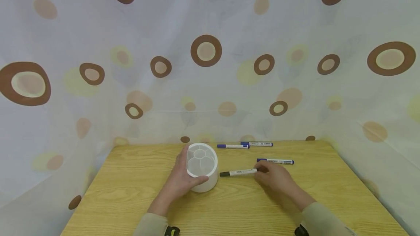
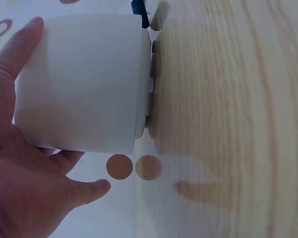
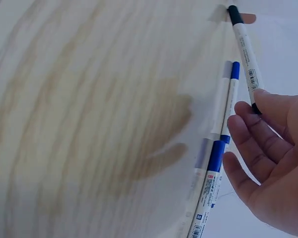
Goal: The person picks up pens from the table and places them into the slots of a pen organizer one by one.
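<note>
A white round pen holder (image 1: pixel 210 183) with a divided top stands upright on the table. My left hand (image 1: pixel 179 183) grips it from the left, thumb across the near side and fingers round the back. In the left wrist view the pen holder (image 2: pixel 84 84) shows its plain wall and small feet. My right hand (image 1: pixel 275 177) pinches one end of a black-capped marker (image 1: pixel 242 172) between thumb and forefinger; the cap points left toward the holder. In the right wrist view this marker (image 3: pixel 247 57) appears raised off the table, the other fingers loosely bent.
A blue marker (image 1: pixel 280 161) lies just behind my right hand. Farther back lie two more blue markers, one (image 1: pixel 233 146) slightly left of the other (image 1: pixel 262 144). A spotted curtain (image 1: pixel 210 94) surrounds the wooden table (image 1: pixel 131 188) at its back and sides.
</note>
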The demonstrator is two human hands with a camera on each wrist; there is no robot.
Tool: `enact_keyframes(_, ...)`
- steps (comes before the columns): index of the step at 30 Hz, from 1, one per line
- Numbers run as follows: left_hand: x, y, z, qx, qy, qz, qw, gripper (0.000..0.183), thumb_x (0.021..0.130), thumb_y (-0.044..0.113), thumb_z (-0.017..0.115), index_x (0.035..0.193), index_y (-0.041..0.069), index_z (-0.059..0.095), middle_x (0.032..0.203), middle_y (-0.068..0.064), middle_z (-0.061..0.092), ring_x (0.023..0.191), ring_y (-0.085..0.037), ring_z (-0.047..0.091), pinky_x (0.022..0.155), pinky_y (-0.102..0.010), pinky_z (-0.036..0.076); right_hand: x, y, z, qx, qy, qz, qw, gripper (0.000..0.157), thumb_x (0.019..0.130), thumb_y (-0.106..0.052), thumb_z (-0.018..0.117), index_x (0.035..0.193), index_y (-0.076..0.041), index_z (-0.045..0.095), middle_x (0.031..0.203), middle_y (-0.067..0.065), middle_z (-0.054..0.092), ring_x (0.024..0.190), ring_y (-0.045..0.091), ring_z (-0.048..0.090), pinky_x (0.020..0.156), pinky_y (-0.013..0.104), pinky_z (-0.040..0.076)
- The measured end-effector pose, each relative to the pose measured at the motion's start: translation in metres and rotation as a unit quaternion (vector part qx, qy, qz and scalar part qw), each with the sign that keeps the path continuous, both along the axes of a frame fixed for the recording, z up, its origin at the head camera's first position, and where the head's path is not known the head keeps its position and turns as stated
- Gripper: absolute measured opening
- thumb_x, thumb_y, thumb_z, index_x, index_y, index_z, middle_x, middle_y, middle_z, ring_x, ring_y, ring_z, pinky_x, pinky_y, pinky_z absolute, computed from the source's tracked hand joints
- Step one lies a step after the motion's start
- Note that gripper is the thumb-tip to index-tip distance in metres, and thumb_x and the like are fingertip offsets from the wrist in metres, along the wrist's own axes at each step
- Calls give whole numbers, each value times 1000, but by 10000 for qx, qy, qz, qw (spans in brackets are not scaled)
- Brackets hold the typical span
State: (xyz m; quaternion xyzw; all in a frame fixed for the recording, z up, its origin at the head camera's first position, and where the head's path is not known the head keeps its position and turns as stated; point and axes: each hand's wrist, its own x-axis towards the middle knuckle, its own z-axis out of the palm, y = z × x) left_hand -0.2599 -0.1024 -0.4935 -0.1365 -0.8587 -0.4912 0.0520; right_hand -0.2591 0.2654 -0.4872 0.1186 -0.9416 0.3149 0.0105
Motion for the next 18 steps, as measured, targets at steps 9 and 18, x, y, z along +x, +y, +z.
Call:
enact_keyframes(9,0,0,0,147,-24,-75,9999,137,77,34,104,177,19,11,164,-27,37,139,-48,52,117,-71,42,-2,-3,20,-928,-52,-13,9957,17,110,-19,72,123,-8,76,115,3,78,112,26,73,97,49,62)
enact_keyframes(18,0,-1,1,131,-43,-122,9998,136,78,36,103,177,20,11,164,-26,37,140,-47,52,117,-70,42,-7,-13,56,-972,395,-99,9944,24,112,-26,70,125,-6,75,110,2,77,111,29,74,94,49,61)
